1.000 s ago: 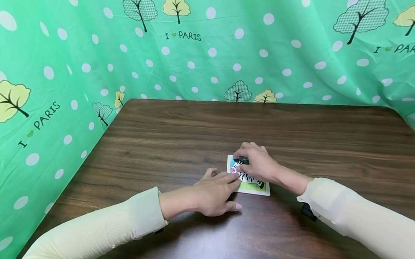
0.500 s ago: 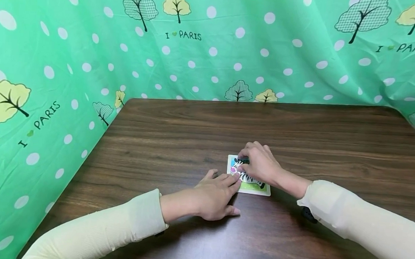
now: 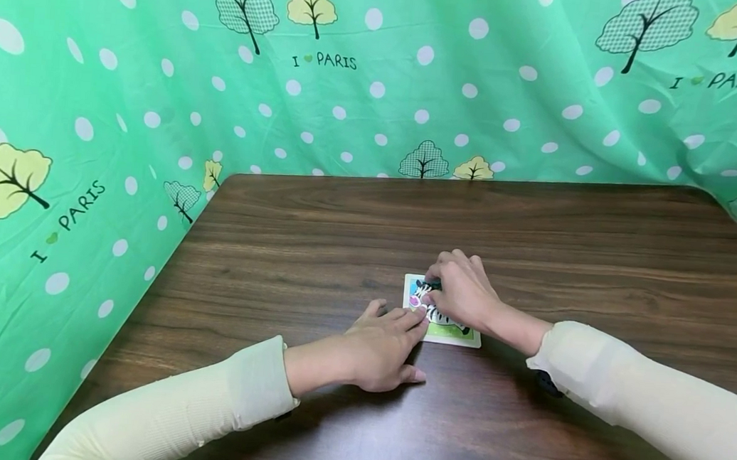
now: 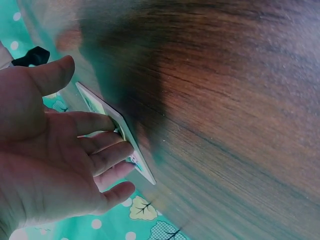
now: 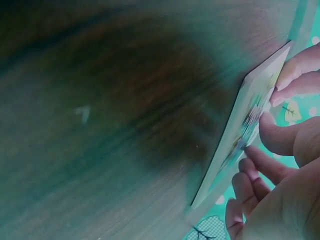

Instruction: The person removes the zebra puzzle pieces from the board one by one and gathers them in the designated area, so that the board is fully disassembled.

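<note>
A small flat zebra puzzle board (image 3: 447, 333) with a white border, blue sky and green ground lies on the table. My left hand (image 3: 382, 348) rests fingertips on its left side, fingers extended, thumb spread over the wood. From the right, my right hand (image 3: 463, 290) reaches over the board. Its curled thumb and index finger pinch at the zebra puzzle piece (image 3: 422, 294) near the head. Seen from the right wrist, thumb and index touch the board face (image 5: 227, 142), and the other fingers curl loosely. Both hands cover part of the picture.
The brown wood-grain table (image 3: 317, 233) extends around the board on all sides. Behind and to the left hangs a green curtain (image 3: 351, 115) with white dots and printed trees. A dark wrist device (image 3: 548, 383) sits below the right cuff.
My right hand has shifted very slightly to the right over the zebra. The left hand has moved a touch, its thumb a little lower. The board stays in place.
</note>
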{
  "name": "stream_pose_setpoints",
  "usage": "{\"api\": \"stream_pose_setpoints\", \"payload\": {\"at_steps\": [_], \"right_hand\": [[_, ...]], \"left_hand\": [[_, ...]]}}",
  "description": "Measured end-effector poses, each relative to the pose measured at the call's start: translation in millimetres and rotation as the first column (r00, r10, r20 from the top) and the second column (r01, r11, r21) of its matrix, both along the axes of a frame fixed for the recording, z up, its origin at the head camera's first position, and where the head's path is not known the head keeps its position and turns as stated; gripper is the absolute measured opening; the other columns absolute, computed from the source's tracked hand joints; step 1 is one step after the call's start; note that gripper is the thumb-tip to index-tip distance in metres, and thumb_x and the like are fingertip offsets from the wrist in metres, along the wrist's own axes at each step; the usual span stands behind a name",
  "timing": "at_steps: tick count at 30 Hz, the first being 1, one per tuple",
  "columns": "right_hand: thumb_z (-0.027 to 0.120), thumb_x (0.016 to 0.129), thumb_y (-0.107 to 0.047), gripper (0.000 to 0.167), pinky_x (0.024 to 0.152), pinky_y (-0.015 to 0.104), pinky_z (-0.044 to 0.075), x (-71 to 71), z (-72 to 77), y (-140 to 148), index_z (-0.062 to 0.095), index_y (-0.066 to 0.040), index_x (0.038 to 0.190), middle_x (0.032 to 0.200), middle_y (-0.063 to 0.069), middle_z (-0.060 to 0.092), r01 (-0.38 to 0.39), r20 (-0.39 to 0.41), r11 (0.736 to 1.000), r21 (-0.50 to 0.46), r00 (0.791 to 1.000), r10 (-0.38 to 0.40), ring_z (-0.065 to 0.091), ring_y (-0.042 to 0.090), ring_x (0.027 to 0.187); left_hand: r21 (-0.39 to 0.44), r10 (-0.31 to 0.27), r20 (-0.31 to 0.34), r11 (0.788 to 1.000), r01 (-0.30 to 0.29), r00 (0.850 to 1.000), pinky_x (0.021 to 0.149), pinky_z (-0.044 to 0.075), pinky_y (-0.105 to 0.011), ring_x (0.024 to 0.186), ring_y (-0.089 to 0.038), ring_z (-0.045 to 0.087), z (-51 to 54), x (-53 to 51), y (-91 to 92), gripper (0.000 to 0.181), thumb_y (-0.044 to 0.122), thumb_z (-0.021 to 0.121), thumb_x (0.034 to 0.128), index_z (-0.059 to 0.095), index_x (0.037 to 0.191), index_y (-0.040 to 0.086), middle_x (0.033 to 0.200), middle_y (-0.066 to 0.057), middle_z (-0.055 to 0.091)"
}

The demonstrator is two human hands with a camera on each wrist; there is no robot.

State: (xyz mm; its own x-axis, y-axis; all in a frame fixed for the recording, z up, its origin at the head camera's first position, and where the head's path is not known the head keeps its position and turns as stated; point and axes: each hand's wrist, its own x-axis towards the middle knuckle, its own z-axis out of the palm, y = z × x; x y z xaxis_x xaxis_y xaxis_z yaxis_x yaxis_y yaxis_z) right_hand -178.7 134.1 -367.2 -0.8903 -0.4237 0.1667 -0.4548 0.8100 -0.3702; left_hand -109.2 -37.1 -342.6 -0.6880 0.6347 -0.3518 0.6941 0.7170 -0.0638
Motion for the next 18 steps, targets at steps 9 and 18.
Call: {"api": "stream_pose_setpoints", "payload": {"at_steps": [9,18], "right_hand": [[0.08,0.074,-0.014,0.022,0.074,0.041,0.033,4.3,0.0,-2.8,0.074,-0.002,0.091,0.091,0.008,0.063,0.048,-0.015,0.999,-0.001,0.999,-0.049,0.051,0.027,0.088],[0.08,0.072,-0.011,0.023,0.074,0.044,0.033,9.2,-0.1,-8.3,0.073,0.0,0.091,0.089,0.009,0.062,0.105,-0.018,0.995,0.002,0.994,-0.105,0.051,0.029,0.089]], "left_hand": [[0.005,-0.005,-0.007,1.0,0.005,1.0,0.114,0.02,-0.047,0.144,-0.015,0.022,-0.8,0.2,-0.5,0.079,0.061,0.046,0.0927,0.026,0.153,0.014,0.159,0.0,0.02],[0.015,-0.009,0.005,1.0,0.009,1.0,0.114,0.02,-0.046,0.144,-0.014,0.021,-1.1,-0.7,-1.5,0.079,0.06,0.047,0.0929,0.025,0.153,0.014,0.159,0.001,0.019]]}}
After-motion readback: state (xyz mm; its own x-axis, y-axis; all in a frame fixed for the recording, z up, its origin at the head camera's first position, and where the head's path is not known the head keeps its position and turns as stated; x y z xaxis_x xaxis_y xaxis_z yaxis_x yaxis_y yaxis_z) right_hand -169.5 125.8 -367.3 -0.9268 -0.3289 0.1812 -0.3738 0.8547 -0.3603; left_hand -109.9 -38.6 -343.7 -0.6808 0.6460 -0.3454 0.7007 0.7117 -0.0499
